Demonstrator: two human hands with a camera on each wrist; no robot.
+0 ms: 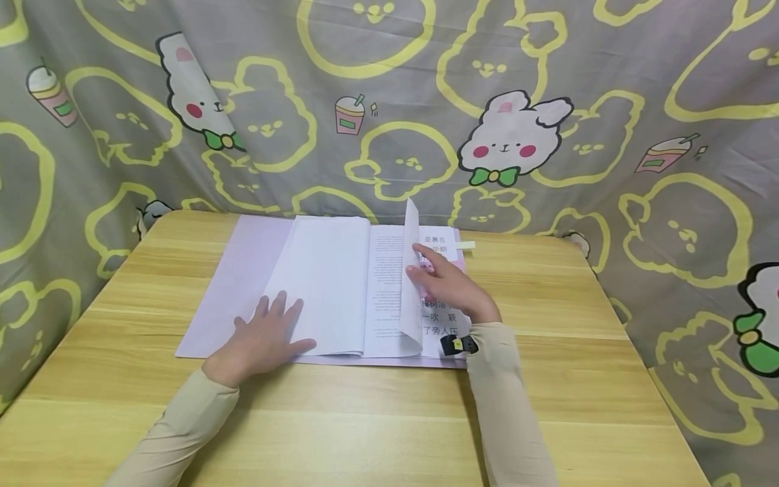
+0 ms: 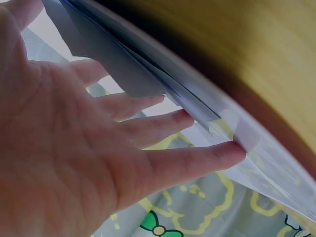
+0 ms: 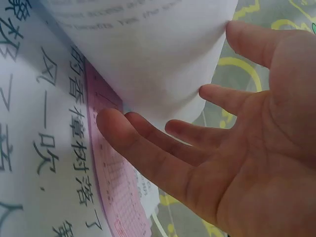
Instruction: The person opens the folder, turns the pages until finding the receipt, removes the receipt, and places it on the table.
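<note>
An open booklet with a lavender cover (image 1: 243, 270) lies on the table. My left hand (image 1: 262, 338) rests on its blank white left page (image 1: 328, 284), fingers spread; in the left wrist view, that hand (image 2: 98, 138) reaches along the page edges. Near the right side, one printed sheet (image 1: 412, 297) stands up and curves. Fingers of my right hand (image 1: 453, 287) touch its edge. The right wrist view shows the lifted sheet (image 3: 148, 64) against the extended fingers of the right hand (image 3: 237, 138). Beneath lie a page with large Chinese characters (image 3: 49, 133) and a pink printed form (image 3: 116, 182).
The wooden table (image 1: 341, 419) extends around the booklet. A pale tab (image 1: 465, 245) sticks out past the booklet's right edge. Behind hangs a grey curtain (image 1: 402, 88) with yellow cartoon outlines. A black device (image 1: 459, 345) sits on the right wrist.
</note>
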